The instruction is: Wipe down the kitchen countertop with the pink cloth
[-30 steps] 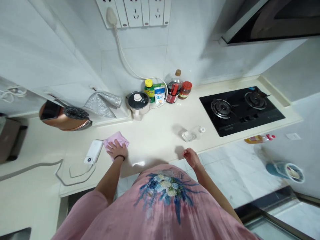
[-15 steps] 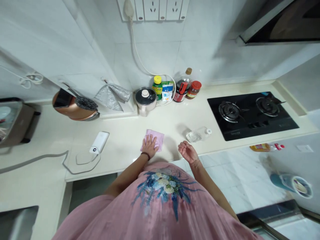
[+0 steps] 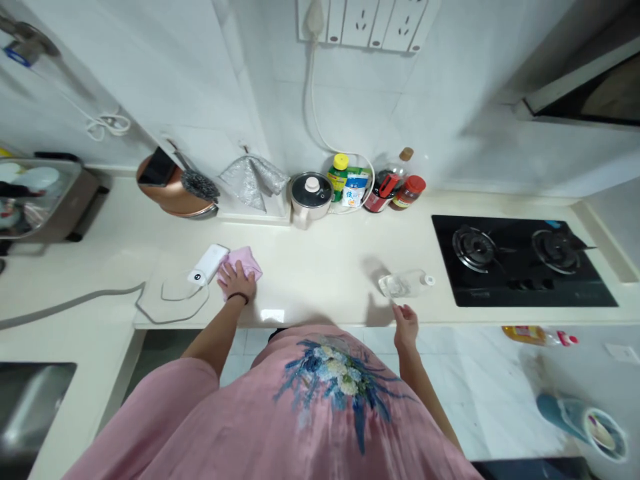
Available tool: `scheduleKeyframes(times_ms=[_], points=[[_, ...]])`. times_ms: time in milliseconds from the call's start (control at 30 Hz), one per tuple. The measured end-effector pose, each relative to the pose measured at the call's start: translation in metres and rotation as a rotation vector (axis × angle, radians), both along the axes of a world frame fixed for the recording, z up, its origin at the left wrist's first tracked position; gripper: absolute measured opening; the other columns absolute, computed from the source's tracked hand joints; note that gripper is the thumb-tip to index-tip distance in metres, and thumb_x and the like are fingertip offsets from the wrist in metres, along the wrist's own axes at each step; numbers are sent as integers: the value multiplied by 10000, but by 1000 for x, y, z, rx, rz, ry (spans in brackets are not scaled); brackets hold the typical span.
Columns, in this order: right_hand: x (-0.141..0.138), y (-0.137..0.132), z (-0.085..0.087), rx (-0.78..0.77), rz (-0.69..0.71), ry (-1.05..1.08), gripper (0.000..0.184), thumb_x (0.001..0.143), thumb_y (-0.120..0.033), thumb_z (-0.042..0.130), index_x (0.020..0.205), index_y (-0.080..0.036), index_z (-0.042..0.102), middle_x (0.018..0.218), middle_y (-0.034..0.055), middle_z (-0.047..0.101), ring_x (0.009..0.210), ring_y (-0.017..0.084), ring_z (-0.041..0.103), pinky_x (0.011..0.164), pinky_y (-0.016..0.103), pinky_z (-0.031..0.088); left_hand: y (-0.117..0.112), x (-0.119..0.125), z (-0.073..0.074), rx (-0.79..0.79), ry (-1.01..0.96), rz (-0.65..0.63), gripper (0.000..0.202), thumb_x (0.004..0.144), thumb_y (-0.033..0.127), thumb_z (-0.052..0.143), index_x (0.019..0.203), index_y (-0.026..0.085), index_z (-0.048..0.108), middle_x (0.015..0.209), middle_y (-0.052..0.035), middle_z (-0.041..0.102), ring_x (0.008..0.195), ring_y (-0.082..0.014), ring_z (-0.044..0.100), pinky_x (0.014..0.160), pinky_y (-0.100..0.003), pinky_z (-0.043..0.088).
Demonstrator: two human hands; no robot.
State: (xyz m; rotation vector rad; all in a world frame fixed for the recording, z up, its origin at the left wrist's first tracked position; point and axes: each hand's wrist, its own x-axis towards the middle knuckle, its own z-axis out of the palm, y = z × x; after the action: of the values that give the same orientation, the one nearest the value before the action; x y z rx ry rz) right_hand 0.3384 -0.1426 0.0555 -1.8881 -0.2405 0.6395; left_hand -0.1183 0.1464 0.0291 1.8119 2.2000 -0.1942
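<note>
My left hand (image 3: 237,280) lies flat with spread fingers on a folded pink cloth (image 3: 246,259) on the counter. The cloth touches or nearly touches a white power bank (image 3: 210,261) whose cable loops toward the counter's front. Over the front edge, my right hand (image 3: 406,325) hovers with loosely bent fingers, a gap showing beside the thumb and nothing visible in it. Just beyond that hand, a clear bottle (image 3: 404,285) with a white cap lies on its side.
Along the wall stand a small lidded pot (image 3: 310,197), a yellow-capped bottle (image 3: 338,177), a white-and-blue packet (image 3: 355,189), a dark sauce bottle (image 3: 384,190) and a red-lidded jar (image 3: 409,193). A black gas hob (image 3: 520,267) is at right, a dish box (image 3: 75,200) at left.
My left hand has slid the pink cloth leftward across the counter to the power bank. My right hand has shifted slightly, its fingers less curled. The camera view has turned left.
</note>
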Motion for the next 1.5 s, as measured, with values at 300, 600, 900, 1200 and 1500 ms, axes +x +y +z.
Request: scheduleKeyframes(times_ms=[300,600,900,1200,1500], points=[[39,63,2,123,-88,-351,1251,582,-682,839,1570,-171,264,1596,226,434,1462,323,474,1213,541,416,-94,111,-2,-137,-173,-568,808,1012,528,488,1726,253,231,1798,-92,6,1641,-377,-92,1308,-611,-15],[51,93,30,-301,489,-730,869,617,-528,883,1364,-200,584,1160,124,640,1099,313,583,1027,507,477,-64,18,3,-82,-108,-325,778,1034,527,432,1728,246,219,1800,-80,-8,1645,-348,-96,1316,-573,14],[-53,132,43,-613,956,-981,758,696,-326,817,1410,-270,570,1216,120,579,1149,325,520,1005,452,407,-56,-10,-2,-30,-108,-254,774,1038,525,412,1724,216,234,1800,-86,-26,1646,-361,-88,1311,-597,11],[4,96,28,-120,499,-606,917,610,-537,876,1392,-214,522,1301,122,627,1195,318,578,1098,523,467,-43,9,-2,14,-87,-47,770,1053,528,370,1724,184,214,1795,-142,-25,1642,-396,-67,1296,-649,52],[35,37,10,114,-67,-222,1186,539,-586,894,1520,-226,333,1576,181,465,1381,297,524,1153,499,468,-64,154,-16,-88,-207,-613,801,1011,524,489,1720,234,253,1797,-97,16,1639,-390,-93,1295,-661,-6]])
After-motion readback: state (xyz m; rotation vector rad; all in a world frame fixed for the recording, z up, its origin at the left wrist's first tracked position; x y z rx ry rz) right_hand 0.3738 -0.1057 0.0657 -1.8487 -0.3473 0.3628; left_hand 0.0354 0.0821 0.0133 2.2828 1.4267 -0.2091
